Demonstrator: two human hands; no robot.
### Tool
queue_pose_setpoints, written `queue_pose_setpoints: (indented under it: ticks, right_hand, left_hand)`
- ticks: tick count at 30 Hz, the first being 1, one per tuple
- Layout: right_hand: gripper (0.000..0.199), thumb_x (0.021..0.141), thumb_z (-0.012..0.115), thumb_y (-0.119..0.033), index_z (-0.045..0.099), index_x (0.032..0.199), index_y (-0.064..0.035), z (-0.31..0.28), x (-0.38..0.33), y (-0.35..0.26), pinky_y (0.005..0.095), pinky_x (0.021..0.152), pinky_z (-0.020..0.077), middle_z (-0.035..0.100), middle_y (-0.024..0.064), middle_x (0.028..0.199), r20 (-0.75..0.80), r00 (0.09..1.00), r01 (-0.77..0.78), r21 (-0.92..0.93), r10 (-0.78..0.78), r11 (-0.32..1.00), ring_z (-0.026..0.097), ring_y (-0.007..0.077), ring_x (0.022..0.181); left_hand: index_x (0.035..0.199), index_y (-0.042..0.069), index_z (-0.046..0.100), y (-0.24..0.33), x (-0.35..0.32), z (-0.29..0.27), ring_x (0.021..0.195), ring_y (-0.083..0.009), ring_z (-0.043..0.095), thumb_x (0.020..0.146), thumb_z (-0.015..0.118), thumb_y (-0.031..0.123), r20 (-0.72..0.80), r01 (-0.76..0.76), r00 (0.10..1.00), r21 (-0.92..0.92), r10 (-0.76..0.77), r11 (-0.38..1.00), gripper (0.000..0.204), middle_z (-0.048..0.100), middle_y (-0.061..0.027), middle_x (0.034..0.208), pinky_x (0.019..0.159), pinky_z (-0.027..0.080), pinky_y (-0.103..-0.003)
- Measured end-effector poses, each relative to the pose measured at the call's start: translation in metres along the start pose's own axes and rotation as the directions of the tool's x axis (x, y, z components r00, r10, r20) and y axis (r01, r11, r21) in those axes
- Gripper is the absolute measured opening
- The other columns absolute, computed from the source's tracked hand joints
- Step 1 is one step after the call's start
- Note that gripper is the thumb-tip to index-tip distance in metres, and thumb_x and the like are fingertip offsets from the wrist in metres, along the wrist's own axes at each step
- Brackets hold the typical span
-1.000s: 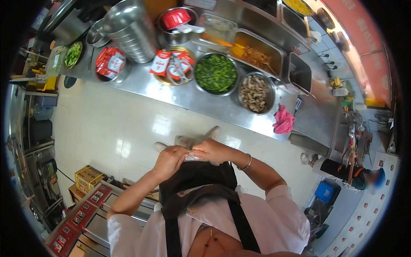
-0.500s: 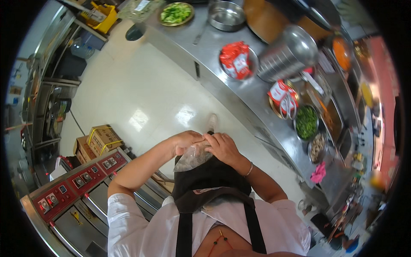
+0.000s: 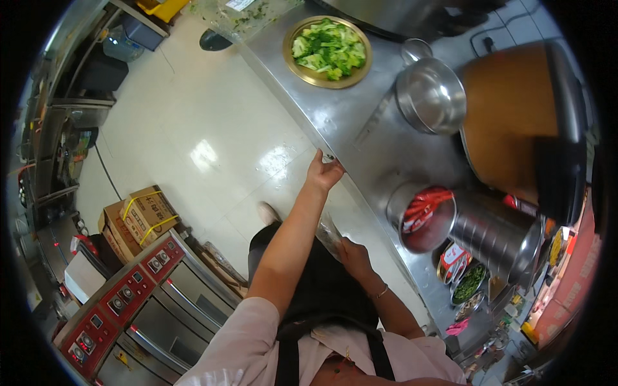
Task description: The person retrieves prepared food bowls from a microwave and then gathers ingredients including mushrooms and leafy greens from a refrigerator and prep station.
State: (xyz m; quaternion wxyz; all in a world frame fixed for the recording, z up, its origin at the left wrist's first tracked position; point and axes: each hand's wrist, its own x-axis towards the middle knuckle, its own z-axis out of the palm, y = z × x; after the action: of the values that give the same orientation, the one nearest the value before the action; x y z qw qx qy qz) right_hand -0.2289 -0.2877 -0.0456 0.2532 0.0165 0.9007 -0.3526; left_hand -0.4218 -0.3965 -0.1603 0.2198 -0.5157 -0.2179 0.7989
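My left hand [image 3: 326, 172] is stretched forward to the near edge of the steel counter [image 3: 380, 151], thumb apart from the fingers and nothing visible in it. Lower down, in front of my dark apron [image 3: 309, 276], my right hand [image 3: 356, 258] is closed around a clear plastic bag [image 3: 329, 234]. What the bag contains cannot be made out. On the counter beyond my left hand stands a brass-coloured plate [image 3: 297, 71] of chopped green vegetables [image 3: 329, 49]. A round steel pan [image 3: 430, 96] is farther right. Nearer stands a steel pot [image 3: 432, 239] with red packets [image 3: 426, 209] in it.
A tall steel cylinder [image 3: 496, 238] and a large brown-and-black cooker [image 3: 508, 122] crowd the counter's right side. Bowls of chopped greens [image 3: 469, 284] lie beyond. At lower left is an oven [image 3: 122, 299] with red control panels, beside cardboard boxes [image 3: 143, 219].
My left hand has let go of the bag and reached forward to the counter edge. The bag stays in my right hand. The view has turned, bringing the plate and pan closer.
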Motion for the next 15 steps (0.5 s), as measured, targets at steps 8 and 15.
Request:
queue_pose_setpoints:
  ticks: [8,15]
  right_hand:
    - [0.022,0.090,0.049,-0.020,0.049,0.079,-0.0007,0.012,0.023,0.012,0.0424,0.049,0.0400,0.052,0.0229,0.062,0.036,0.974,-0.217,-0.097,0.222,0.971,0.054,0.0402,0.058]
    - [0.023,0.092,0.046,-0.021,0.050,0.084,0.0000,0.041,0.047,0.007,0.0356,0.050,0.0398,0.052,0.0186,0.062,-0.088,0.923,-0.348,0.222,0.375,0.911,0.054,0.0268,0.055]
  left_hand:
    - [0.128,-0.003,0.025,-0.003,-0.020,0.001,0.113,-0.0327,0.041,0.084,0.058,0.040,-0.053,0.182,0.979,-0.184,-0.195,0.966,0.069,0.039,-0.0188,0.125,0.097,0.036,-0.045]
    - [0.127,0.005,0.030,0.107,-0.153,-0.091,0.104,-0.0314,0.046,0.085,0.056,0.042,-0.170,0.001,0.983,0.360,0.064,0.933,0.062,0.039,-0.0190,0.121,0.084,0.045,-0.044]
